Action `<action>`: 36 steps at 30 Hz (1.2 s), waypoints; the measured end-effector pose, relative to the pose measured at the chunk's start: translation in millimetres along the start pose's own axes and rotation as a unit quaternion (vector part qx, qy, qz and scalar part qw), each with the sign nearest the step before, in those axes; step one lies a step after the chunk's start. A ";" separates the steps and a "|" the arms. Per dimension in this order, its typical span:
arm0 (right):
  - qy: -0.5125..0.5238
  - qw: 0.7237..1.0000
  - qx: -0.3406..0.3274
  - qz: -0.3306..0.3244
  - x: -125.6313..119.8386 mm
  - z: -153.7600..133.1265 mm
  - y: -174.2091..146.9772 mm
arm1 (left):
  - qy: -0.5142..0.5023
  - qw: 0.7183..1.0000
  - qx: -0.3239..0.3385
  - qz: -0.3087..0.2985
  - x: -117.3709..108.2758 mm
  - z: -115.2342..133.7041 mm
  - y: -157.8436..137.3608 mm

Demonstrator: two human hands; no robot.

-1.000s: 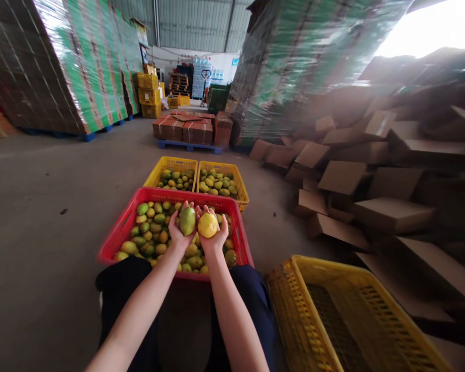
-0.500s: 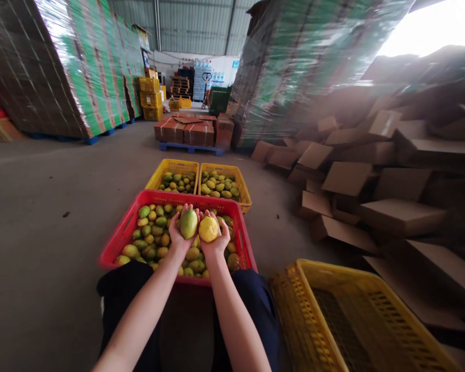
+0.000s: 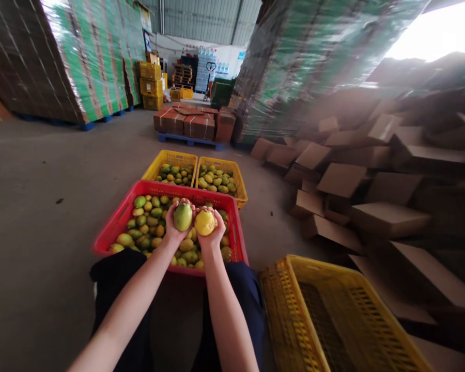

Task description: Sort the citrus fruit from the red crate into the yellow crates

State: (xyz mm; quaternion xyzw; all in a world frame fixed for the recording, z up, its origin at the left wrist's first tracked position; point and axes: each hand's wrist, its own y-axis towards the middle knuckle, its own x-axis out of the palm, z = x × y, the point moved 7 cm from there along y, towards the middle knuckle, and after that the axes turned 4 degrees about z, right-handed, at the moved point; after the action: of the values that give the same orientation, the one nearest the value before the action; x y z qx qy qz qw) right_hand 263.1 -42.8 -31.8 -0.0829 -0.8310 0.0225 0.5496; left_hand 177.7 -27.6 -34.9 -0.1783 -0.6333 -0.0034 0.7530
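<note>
My left hand (image 3: 173, 228) is cupped from below around a green oval fruit (image 3: 183, 217), mango-like in shape. Beside it, my right hand (image 3: 217, 230) holds a rounder yellow fruit (image 3: 204, 222), its fingers curled around the far side. Both palms face up, close together, above a large red crate (image 3: 242, 243). In that crate lie many loose green, yellow and orange-tinged fruits (image 3: 151, 221); my hands and forearms hide part of them. The exact kind of fruit I cannot tell. The red crate stands at my knees.
Two yellow crates (image 3: 196, 173) of similar fruit stand just beyond the red one. At my right is a yellow crate (image 3: 294, 289) with its bare inside showing. Cardboard boxes (image 3: 341, 180) are heaped on the right. Ahead, bundled cartons (image 3: 199, 126) rest on a blue pallet (image 3: 189, 140).
The view has shifted slightly, so the crates sit a little higher and further left. Both hands still hold the same two fruits, the green one now tilted slightly differently.
</note>
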 end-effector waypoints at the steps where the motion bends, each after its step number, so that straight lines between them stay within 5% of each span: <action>1: -0.004 1.000 0.009 -0.023 4.1 -0.6 -2.4 | 0.014 1.000 -0.012 -0.012 4.1 1.6 -3.6; 7: -0.051 0.988 0.044 -0.139 21.7 0.5 -18.2 | 0.146 0.986 -0.052 -0.062 16.6 13.8 -25.2; 13: -0.093 0.982 0.055 -0.157 25.2 6.7 -22.5 | 0.191 0.976 -0.066 -0.082 10.3 17.7 -27.2; 23: -0.067 0.990 0.066 -0.102 21.2 10.3 -19.9 | 0.125 0.988 -0.080 -0.041 6.9 15.4 -25.8; 29: 0.041 0.995 0.045 0.077 -4.4 11.9 -3.9 | 0.013 1.000 -0.013 0.021 -2.5 9.1 -9.7; 36: 0.011 0.991 0.040 0.124 -32.0 22.7 18.8 | -0.030 0.993 0.003 0.118 -25.2 -1.8 0.1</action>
State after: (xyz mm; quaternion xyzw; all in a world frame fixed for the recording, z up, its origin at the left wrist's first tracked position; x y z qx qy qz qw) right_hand 256.6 -28.2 -72.3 -0.1640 -0.8067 0.1226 0.5543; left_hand 174.5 -33.6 -59.2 -0.2497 -0.6303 0.0925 0.7292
